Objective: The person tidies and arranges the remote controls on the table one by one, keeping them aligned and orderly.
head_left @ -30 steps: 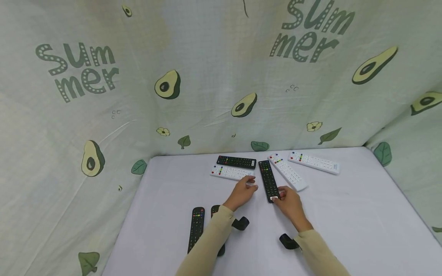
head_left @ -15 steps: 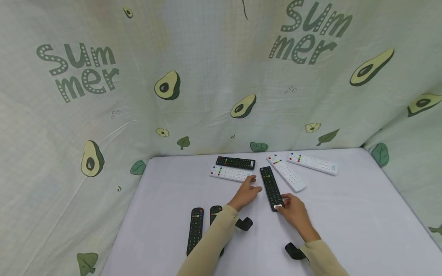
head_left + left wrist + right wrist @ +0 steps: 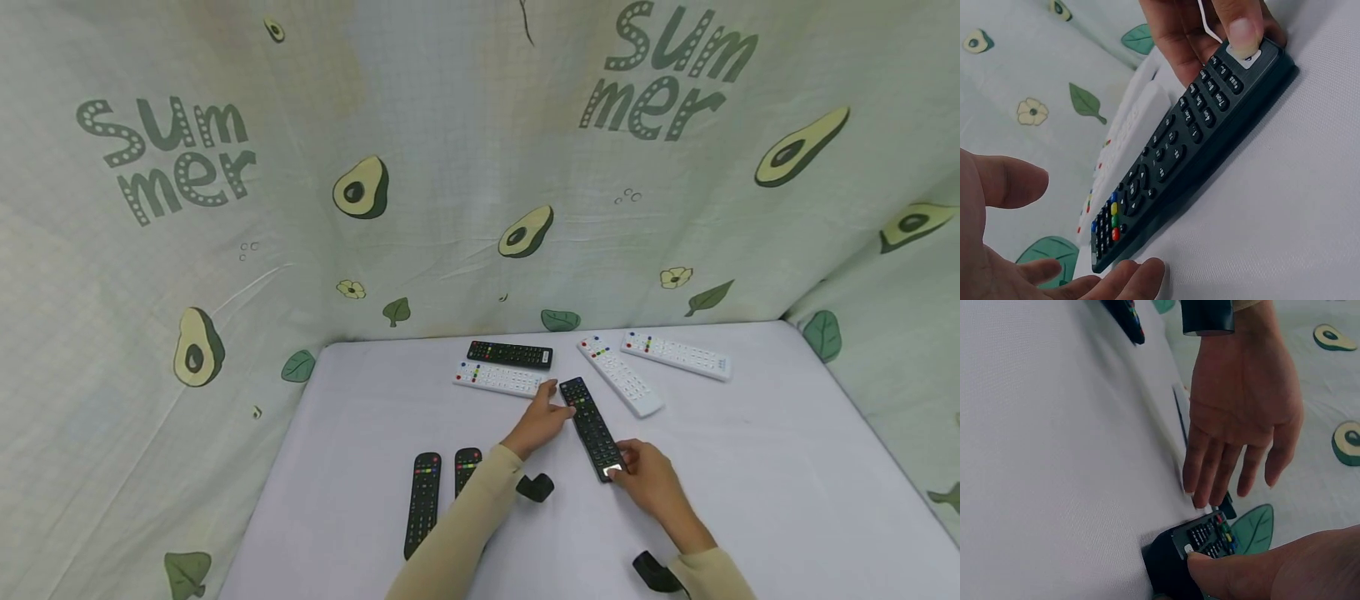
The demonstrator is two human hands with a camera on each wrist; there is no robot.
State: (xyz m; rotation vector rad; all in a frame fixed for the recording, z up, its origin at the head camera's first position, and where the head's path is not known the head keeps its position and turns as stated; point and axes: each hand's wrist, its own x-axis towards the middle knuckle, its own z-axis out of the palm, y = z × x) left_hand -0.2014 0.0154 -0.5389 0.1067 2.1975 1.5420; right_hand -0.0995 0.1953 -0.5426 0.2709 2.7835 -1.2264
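A black remote control (image 3: 591, 427) with coloured buttons slants over the middle of the white table. My right hand (image 3: 658, 485) pinches its near end, the thumb (image 3: 1244, 37) lying on a white label there. At the remote's far end is my left hand (image 3: 537, 427), its thumb and fingers spread apart in the left wrist view. From the right wrist view the left hand (image 3: 1244, 400) shows its palm, with long, fairly straight fingers. A white remote (image 3: 498, 379) lies just beyond the left fingertips.
Another black remote (image 3: 510, 354) lies behind that white one. Two more white remotes (image 3: 619, 377) (image 3: 677, 356) lie at the back right. Front left are two black remotes (image 3: 423, 504) (image 3: 467, 467), one partly under the left sleeve. A printed cloth (image 3: 450, 125) hangs behind the table (image 3: 787, 467).
My right hand has drawn the black remote toward me and slightly right, away from the slanting white one. My left hand has moved slightly right, closer to the remote's far end.
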